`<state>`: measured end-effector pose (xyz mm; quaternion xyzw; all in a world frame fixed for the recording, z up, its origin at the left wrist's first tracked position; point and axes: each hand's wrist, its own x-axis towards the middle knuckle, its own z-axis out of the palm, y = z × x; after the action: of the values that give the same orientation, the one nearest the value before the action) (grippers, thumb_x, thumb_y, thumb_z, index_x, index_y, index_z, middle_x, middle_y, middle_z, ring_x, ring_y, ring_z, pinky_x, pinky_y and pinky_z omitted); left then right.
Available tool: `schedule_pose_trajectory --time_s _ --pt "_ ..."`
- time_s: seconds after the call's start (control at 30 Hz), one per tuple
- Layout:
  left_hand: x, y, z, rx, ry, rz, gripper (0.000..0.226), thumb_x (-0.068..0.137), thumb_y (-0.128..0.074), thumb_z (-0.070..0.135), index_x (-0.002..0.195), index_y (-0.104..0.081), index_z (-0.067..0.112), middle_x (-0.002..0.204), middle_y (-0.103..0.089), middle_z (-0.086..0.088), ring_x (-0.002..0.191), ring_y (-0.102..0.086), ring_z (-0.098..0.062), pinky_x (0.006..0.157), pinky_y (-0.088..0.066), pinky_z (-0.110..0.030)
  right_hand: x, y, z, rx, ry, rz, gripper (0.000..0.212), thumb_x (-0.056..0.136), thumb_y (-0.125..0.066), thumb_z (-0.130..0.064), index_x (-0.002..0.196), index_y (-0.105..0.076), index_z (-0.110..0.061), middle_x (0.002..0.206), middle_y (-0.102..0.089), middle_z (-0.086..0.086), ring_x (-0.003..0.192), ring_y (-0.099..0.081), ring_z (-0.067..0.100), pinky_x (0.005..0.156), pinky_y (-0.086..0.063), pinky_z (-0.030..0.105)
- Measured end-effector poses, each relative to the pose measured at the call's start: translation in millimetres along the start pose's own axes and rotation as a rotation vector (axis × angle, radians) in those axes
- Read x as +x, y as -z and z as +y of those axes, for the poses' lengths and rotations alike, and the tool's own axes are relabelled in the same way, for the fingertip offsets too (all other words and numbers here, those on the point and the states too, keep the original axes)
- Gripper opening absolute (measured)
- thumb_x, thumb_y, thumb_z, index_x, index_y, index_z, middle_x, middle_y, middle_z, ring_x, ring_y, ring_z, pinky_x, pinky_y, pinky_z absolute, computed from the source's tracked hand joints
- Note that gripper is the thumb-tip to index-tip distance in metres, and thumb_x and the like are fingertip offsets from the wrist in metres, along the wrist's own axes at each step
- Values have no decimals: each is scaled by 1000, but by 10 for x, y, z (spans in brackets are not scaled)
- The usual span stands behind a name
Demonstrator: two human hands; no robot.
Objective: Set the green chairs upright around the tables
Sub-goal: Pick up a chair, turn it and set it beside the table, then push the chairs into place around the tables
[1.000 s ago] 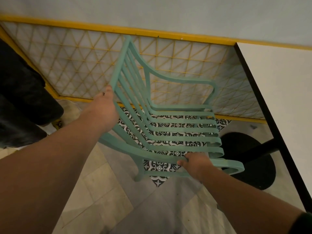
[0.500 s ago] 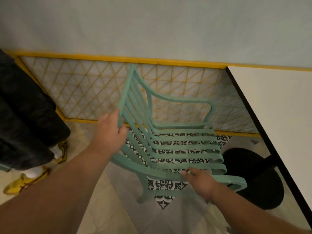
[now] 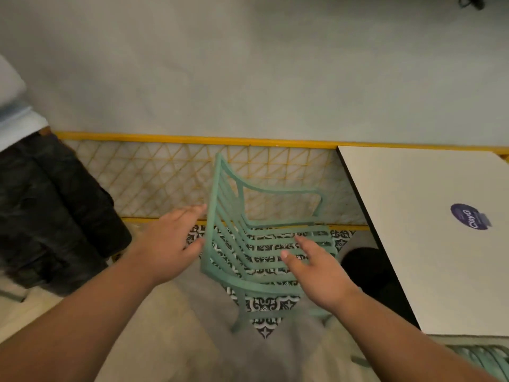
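A green slatted armchair (image 3: 264, 244) stands upright on its legs on the floor, its seat facing the white table (image 3: 429, 232) to its right. My left hand (image 3: 170, 241) hovers open just left of the backrest, fingers spread, holding nothing. Above the seat's front slats, my right hand (image 3: 311, 266) is open too and apart from the chair. A slatted corner of another green chair (image 3: 479, 357) shows at the bottom right, below the table's near edge.
A yellow lattice panel (image 3: 154, 177) runs along the wall behind the chair. A person in dark trousers (image 3: 49, 221) stands at the left. The table's black round base (image 3: 366, 268) sits beside the chair. A purple sticker (image 3: 471, 216) lies on the tabletop.
Both hands have let go of the chair and drawn back with fingers spread. The chair now stands on its own. The view has tilted up, showing more wall and table.
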<state>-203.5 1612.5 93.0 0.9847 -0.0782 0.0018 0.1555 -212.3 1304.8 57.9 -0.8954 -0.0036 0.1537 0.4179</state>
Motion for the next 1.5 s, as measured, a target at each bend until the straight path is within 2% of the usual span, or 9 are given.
schedule_pose_trajectory --time_s 0.2,0.3,0.53,0.67,0.83,0.9,1.17,1.33,1.5 --pt "331 304 -131 100 -39 -6 71 100 -50 48 161 -17 32 164 -29 9 149 -28 -11 119 -25 -30 63 145 -145 -31 -11 -41 82 93 -50 -70 162 -22 -35 166 -27 -11 144 -35 7 119 -28 34" --pt "582 327 -207 107 -12 -20 73 99 -49 53 161 -15 33 164 -29 10 149 -28 -11 119 -26 -29 330 180 -195 -58 -58 -109 84 90 -52 -73 160 -24 -38 165 -31 -10 143 -41 13 119 -33 38" --pt "1085 353 -442 131 13 -47 74 99 -50 52 161 -17 31 164 -30 9 149 -29 -12 120 -25 -30 981 98 -467 -53 -70 -210 83 92 -59 -66 160 -27 -33 164 -33 -9 147 -35 13 119 -31 35" --pt "1342 349 -651 157 -37 -100 72 100 -48 51 161 -17 30 165 -28 9 150 -26 -12 121 -23 -30 1223 -49 -657 -27 -69 -224 70 96 -58 -59 157 -33 -34 155 -44 -13 118 -44 3 100 -36 25" --pt "1977 299 -1040 179 -180 -180 77 94 -40 55 162 -15 29 167 -23 8 152 -22 -13 124 -22 -36 1538 -339 -829 -21 -153 -89 87 88 -55 -74 160 -23 -38 164 -33 -12 143 -41 12 116 -36 37" --pt "2246 291 -1161 191 -273 -203 81 89 -36 56 162 -18 27 166 -25 7 151 -24 -14 124 -23 -36 1615 -448 -915 -18 -218 -6 89 87 -54 -76 160 -23 -37 165 -32 -10 146 -38 14 118 -35 38" --pt "2884 294 -1282 225 -525 -277 74 98 -48 48 162 -16 28 167 -25 5 153 -20 -15 123 -15 -35 1670 -656 -1220 112 -393 245 86 90 -54 -72 161 -25 -33 165 -33 -5 140 -47 17 115 -38 38" --pt "3155 233 -1108 203 -611 -301 74 96 -41 54 162 -14 32 167 -23 8 153 -21 -14 126 -20 -41 1617 -555 -1230 108 -432 327 84 93 -53 -69 162 -21 -33 166 -30 -5 130 -57 14 101 -46 29" --pt "3385 50 -942 191 -717 -345 73 98 -46 52 161 -16 33 166 -23 10 152 -22 -13 124 -19 -38 1569 -613 -1086 125 -506 424 86 90 -52 -73 161 -24 -32 165 -32 -5 149 -35 15 120 -32 38"
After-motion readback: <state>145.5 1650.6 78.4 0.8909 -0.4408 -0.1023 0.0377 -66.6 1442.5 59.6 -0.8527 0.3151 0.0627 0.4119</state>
